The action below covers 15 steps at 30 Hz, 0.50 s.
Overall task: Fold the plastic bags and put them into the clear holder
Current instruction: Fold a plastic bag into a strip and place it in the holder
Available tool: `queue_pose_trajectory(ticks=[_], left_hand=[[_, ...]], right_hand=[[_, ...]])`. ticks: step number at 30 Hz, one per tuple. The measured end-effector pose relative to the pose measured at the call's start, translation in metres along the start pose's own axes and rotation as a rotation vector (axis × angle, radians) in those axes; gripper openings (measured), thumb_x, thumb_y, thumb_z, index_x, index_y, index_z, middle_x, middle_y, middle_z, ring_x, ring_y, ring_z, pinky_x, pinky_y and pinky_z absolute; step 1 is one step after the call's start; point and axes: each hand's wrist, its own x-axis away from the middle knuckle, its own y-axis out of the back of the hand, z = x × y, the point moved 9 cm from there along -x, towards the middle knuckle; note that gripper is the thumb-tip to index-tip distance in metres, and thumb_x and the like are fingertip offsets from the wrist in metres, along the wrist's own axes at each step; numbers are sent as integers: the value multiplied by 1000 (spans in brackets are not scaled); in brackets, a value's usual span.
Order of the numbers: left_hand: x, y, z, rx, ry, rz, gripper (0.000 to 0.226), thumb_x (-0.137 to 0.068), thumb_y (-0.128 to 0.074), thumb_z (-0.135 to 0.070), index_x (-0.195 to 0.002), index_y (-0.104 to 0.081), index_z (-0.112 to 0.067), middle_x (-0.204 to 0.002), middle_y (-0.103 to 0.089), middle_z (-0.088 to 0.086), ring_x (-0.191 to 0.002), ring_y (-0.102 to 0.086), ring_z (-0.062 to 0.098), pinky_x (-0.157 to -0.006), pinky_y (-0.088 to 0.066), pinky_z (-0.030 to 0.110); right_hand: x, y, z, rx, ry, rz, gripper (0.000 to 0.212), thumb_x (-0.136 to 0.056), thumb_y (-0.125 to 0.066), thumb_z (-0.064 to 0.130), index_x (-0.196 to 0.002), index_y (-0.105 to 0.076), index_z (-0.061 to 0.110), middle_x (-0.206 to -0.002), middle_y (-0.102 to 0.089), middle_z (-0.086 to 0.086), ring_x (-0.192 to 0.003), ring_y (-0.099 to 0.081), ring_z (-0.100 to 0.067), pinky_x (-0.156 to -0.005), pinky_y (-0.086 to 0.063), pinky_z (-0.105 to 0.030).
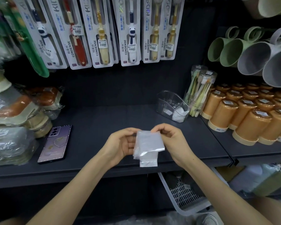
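The plastic bag (148, 143) is held between both hands above the front of the dark shelf (104, 117), its upper part folded over and a lower layer hanging below the fingers. The left hand (122, 143) grips the bag's left edge, fingers curled behind it and thumb on top. The right hand (170, 137) pinches the upper right corner between thumb and fingertips. The clear holder (167, 98) stands well beyond the right fingers, with folded bags (179, 113) inside. Orange cups (243, 117) stand further right. A phone (55, 142) lies left of the left fingers.
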Motion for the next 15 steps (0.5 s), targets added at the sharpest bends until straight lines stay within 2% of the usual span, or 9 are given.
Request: queue_pose_trajectory(ticks=[2,4,6,9,12,15], left_hand=[[0,-1,3,-9,51,17,49,-94,-40,-35,-113,-60,6,-98,-68,24,-79,-68,29,-64,-56,35],[-1,-3,3,-106,62,40,60,-87,-49,-50,-112,-64,2,-100,-70,20,-85,-68,28,-69,-56,35],[0,-9,-1,-201,30,84,49,-79,-68,-41,-109,-68,-2,-98,-71,14,-87,-67,25,-69,-55,31],[0,-8,-4,-280,6,92,39,-72,-75,-17,-108,-70,-2,-100,-72,12,-89,-69,24,-70,-56,29],[-3,-5,-8,-314,-25,61,33,-79,-72,-6,-111,-68,-2,-104,-72,17,-94,-69,28,-76,-54,34],[-4,-1,-11,-378,-47,34,28,-82,-68,1,-110,-68,-4,-101,-72,17,-90,-68,26,-77,-52,34]], right_hand=[[0,1,5,23,43,-5,30,-85,-58,-12,-75,-68,15,-76,-67,6,-72,-61,-7,-63,-49,-18],[0,1,8,50,84,-7,30,-86,-58,-11,-76,-69,15,-77,-68,6,-75,-62,-7,-67,-50,-20],[0,1,10,70,113,-7,29,-86,-58,-11,-78,-70,15,-77,-68,7,-75,-61,-6,-68,-50,-20],[-1,0,10,96,119,1,25,-87,-59,-9,-82,-71,12,-79,-70,4,-75,-62,-11,-68,-53,-24],[-3,3,2,9,22,78,24,-87,-59,-6,-102,-70,10,-88,-70,-7,-77,-64,-21,-69,-54,-30],[-3,7,-9,-133,-149,145,36,-80,-58,10,-115,-65,6,-97,-69,-15,-85,-67,-28,-75,-56,-37]])
